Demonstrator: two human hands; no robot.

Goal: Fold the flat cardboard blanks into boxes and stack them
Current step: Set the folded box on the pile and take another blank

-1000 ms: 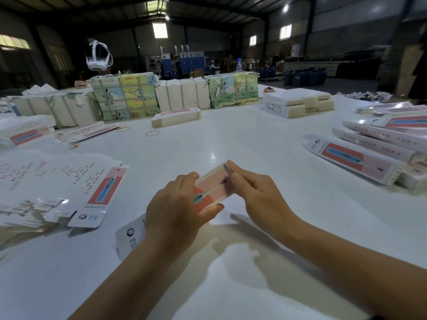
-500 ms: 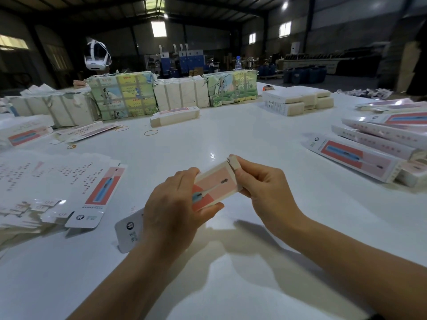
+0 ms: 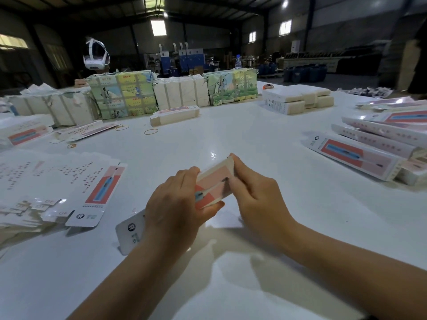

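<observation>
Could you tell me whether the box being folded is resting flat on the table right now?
No, the box is held up off the white table, gripped by the left hand and the right hand.

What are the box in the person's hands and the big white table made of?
The box looks like thin printed cardboard with a slightly glossy coat: creased edges and raw beige board along its rim. The table seems to have a smooth glossy white top, perhaps laminate or painted board: it mirrors the ceiling lamp.

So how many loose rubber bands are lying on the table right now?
3: one ahead of the lone folded box, one just left of it, one further left. More may be hidden.
</observation>
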